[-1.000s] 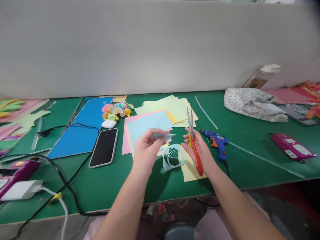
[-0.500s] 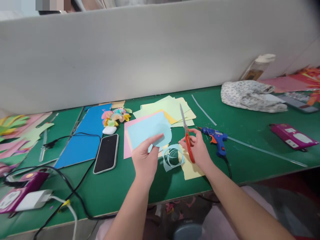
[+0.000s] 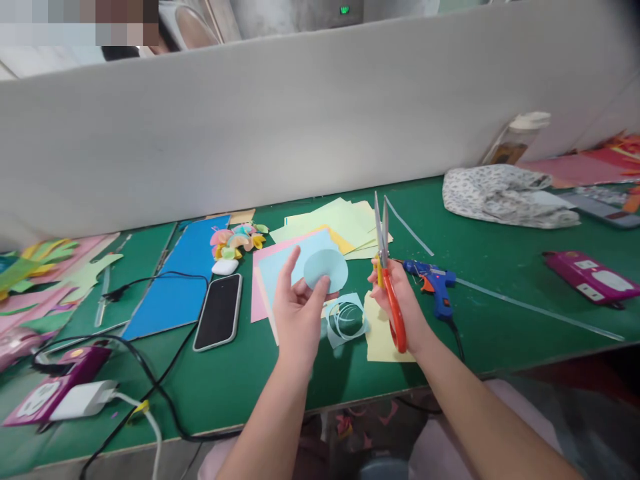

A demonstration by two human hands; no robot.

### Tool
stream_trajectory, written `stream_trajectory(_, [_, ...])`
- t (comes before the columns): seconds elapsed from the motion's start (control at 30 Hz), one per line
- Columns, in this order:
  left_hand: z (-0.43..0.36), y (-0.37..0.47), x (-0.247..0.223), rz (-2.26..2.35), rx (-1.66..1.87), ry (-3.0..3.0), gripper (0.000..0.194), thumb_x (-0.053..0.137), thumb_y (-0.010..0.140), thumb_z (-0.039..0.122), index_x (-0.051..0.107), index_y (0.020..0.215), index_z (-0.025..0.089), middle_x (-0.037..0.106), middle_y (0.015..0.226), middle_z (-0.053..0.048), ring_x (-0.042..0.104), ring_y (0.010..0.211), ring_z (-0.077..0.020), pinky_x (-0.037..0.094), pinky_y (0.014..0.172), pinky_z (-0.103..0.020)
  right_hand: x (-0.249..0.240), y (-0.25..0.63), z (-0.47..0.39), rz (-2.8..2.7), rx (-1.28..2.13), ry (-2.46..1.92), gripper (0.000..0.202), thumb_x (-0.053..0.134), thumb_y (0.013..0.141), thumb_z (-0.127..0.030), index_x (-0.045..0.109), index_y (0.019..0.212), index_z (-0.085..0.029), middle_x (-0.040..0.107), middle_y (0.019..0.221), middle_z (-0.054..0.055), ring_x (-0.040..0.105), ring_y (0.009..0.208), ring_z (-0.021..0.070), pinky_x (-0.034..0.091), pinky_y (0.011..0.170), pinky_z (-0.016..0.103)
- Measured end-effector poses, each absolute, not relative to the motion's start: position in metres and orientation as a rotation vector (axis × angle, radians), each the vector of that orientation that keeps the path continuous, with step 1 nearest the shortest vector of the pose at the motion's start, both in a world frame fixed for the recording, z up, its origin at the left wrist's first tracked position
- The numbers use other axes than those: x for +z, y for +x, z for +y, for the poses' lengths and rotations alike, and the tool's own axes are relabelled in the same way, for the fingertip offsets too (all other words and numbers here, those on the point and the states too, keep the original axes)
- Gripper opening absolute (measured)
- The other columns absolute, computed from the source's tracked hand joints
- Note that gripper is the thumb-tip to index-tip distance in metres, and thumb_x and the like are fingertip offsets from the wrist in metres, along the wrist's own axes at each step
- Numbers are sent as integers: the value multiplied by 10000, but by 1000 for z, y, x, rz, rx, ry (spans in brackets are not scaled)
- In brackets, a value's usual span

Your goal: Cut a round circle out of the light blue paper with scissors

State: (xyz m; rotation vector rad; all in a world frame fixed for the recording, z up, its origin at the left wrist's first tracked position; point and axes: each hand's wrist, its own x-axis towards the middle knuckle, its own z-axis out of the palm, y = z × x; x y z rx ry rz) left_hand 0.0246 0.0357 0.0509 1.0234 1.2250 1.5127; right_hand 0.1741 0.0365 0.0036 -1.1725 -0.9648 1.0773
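A light blue paper circle [image 3: 327,268] is pinched between the thumb and fingers of my left hand [image 3: 301,310], with the index finger raised. My right hand [image 3: 400,300] grips red-handled scissors [image 3: 394,310], blades pointing away from me and slightly apart. Just below the circle, a cut blue paper scrap [image 3: 334,333] with thin curled rings lies on the table, beside a yellow sheet [image 3: 385,340]. Behind my left hand lie blue and pink sheets [image 3: 257,287], overlapping a stack of pale green paper [image 3: 320,217].
A blue glue gun [image 3: 440,290] lies right of the scissors, near a long glue stick [image 3: 540,310]. Left are a phone [image 3: 219,312], white case [image 3: 225,267], paper flowers [image 3: 235,240], blue board [image 3: 173,287] and black cable [image 3: 167,417]. A purple power strip [image 3: 590,275] sits right.
My left hand has turned, lifting its index finger, and the blue circle now shows apart from the sheets behind. The scissors have opened and moved slightly right.
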Motion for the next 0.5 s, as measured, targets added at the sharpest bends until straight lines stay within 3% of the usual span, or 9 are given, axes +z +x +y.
stream_trajectory(0.07, [35, 26, 54, 1196, 1521, 990, 898, 856, 740, 270, 446, 1539, 274, 732, 863, 47, 698, 768, -117, 635, 756, -251, 7, 177, 31, -1029, 1142, -1168, 450, 712, 804, -467, 549, 1178, -278, 560, 894, -20, 582, 821, 191, 557, 794, 367])
stream_trajectory(0.1, [35, 27, 55, 1185, 1527, 980, 870, 863, 728, 254, 484, 1510, 280, 739, 902, 36, 698, 772, -115, 631, 751, -247, 7, 179, 29, -1064, 1154, -1172, 430, 705, 820, -461, 548, 1177, -280, 580, 914, -14, 595, 836, 194, 556, 802, 373])
stream_trajectory(0.2, [37, 26, 55, 1124, 1548, 919, 529, 888, 690, 247, 729, 1194, 218, 763, 941, -9, 714, 796, -137, 623, 729, -253, 9, 183, 26, -1123, 1122, -1195, 455, 716, 826, -450, 504, 1197, -291, 621, 950, -11, 635, 855, 203, 550, 824, 398])
stream_trajectory(0.3, [39, 24, 54, 1044, 1576, 783, 289, 916, 677, 295, 788, 902, 166, 789, 929, -42, 734, 837, -157, 625, 773, -272, 9, 182, 23, -1174, 1060, -1204, 633, 744, 809, -437, 438, 1349, -311, 643, 924, -20, 634, 768, 194, 542, 822, 426])
stream_trajectory(0.5, [38, 22, 57, 957, 1613, 642, 296, 947, 664, 297, 800, 897, 190, 806, 919, -30, 750, 840, -143, 632, 783, -265, 6, 165, 9, -1301, 1204, -1067, 638, 720, 853, -370, 481, 1445, -382, 629, 1156, 31, 609, 776, 163, 591, 749, 353])
